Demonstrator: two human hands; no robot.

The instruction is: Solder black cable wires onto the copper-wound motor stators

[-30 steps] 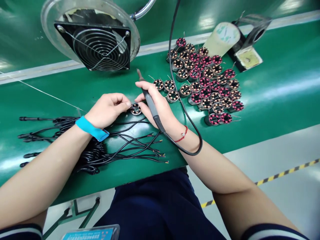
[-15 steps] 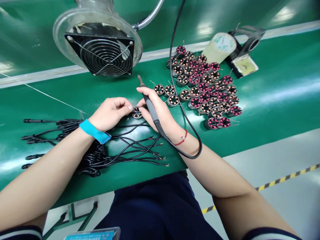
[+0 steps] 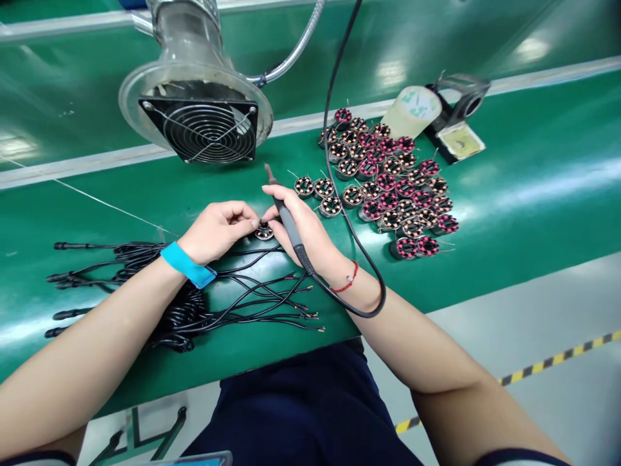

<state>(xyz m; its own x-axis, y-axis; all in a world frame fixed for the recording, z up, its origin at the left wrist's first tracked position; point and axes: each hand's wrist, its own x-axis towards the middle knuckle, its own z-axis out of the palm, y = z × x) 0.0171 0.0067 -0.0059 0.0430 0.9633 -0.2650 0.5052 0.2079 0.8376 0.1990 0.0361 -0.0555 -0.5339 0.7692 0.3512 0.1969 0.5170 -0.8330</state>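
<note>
Head view: looks down on a green bench [image 3: 509,194], with a single coil [image 3: 264,231] near the middle, between two bare hands. Places the left hand [image 3: 216,226] at one side, thumb and finger in a narrow pinch at the coil's edge, likely to steady it (rim or fine wire between them, too small to tell). Holds the iron [image 3: 290,223] in the crook of the right hand [image 3: 310,233], probably to leave the fingertips free at the coil's other side. Points the tip away from the body, apart from the coil and toward the fan [image 3: 213,136], seemingly to spare the fingers. Loops the cord [image 3: 383,291] over the right wrist, presumably for slack. Has three more coils [image 3: 323,188] just beyond that hand and a larger cluster [image 3: 389,220] farther right, perhaps for easy reach. Bundles black cables [image 3: 182,314] beneath the left forearm, coloured ends facing right, maybe to stay handy. Shows an iron stand [image 3: 463,97] at the back.
</note>
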